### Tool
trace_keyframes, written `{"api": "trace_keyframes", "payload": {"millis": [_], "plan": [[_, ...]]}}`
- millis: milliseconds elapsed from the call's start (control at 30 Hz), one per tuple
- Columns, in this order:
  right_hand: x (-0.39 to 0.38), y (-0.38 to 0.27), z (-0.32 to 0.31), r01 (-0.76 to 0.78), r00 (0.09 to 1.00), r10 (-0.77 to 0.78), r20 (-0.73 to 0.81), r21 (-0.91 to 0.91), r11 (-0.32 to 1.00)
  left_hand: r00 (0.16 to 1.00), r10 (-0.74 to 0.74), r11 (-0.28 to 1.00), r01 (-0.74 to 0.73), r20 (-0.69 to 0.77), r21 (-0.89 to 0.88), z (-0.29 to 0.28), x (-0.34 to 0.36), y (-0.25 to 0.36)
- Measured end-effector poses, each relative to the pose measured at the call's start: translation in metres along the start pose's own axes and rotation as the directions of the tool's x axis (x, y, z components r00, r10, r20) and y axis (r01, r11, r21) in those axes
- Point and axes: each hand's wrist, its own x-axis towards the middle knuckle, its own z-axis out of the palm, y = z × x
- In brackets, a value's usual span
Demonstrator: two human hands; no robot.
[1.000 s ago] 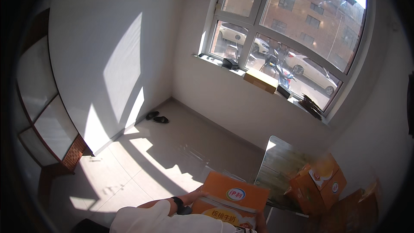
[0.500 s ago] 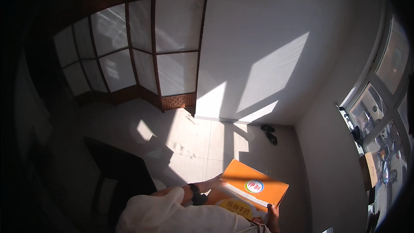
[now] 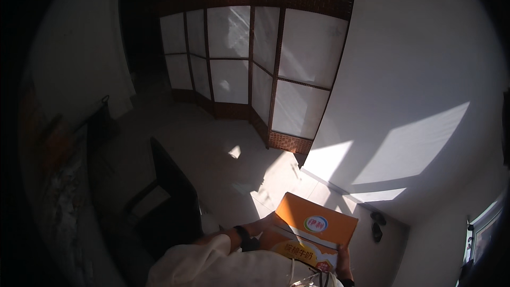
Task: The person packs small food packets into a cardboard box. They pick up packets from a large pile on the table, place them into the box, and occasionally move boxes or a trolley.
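An orange cardboard carton [image 3: 303, 209] with a round white emblem and a yellow patch is held up close to my body at the lower middle. My left hand [image 3: 262, 225], with a dark band on its wrist, grips the carton's left side. On the right side my right hand [image 3: 343, 258] clasps the near corner, thumb against the front. The fingers beneath the carton are hidden. Part of its lower face is covered by my pale top and its hanging drawstrings.
A dark chair [image 3: 175, 196] stands on the left. Ahead is a folding screen [image 3: 228, 81] with brown woven frame and white panels. Dark slippers [image 3: 377, 226] lie by the white wall [image 3: 404, 74]. A window [image 3: 483, 234] is at the far right.
My view has swung left, so the screen, wall and slippers sit further right and most of the window has left the picture. Both hands still hold the carton.
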Motion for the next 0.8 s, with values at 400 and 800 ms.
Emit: {"api": "trace_keyframes", "payload": {"millis": [400,800], "plan": [[0.193,0.001,0.066,-0.044,0.981,0.059,0.182,-0.088,0.995,0.975,0.062,0.998,-0.068,-0.213,-0.020,-0.127,0.075,0.070],[0.390,-0.003,0.179,-0.134,0.984,0.145,0.099,-0.109,0.985,0.958,0.167,0.986,-0.161,-0.234,0.043,-0.279,0.144,0.168]]}}
